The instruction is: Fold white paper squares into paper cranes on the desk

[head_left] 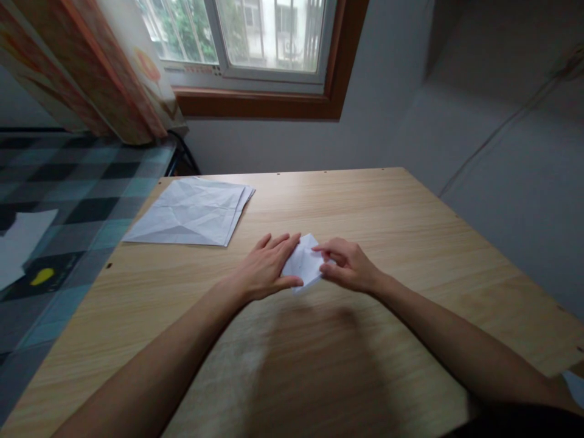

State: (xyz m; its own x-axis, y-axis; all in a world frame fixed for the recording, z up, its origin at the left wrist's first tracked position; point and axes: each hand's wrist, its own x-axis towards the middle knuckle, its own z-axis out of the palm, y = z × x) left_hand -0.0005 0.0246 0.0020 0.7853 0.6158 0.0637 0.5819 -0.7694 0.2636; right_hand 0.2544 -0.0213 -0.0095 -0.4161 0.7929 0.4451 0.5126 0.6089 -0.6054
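Observation:
A small folded piece of white paper [305,263] lies on the wooden table [365,207] near its middle. My left hand [269,266] rests flat on the paper's left side, fingers stretched out together and thumb along its lower edge. My right hand [347,265] is curled at the paper's right edge, fingertips pinching the fold there. Part of the paper is hidden under both hands.
A stack of creased white sheets [191,212] lies at the table's far left. A bed with a checked cover [68,201] stands left of the table, with a white sheet [20,243] on it. A curtain [104,73] and window [255,36] are behind.

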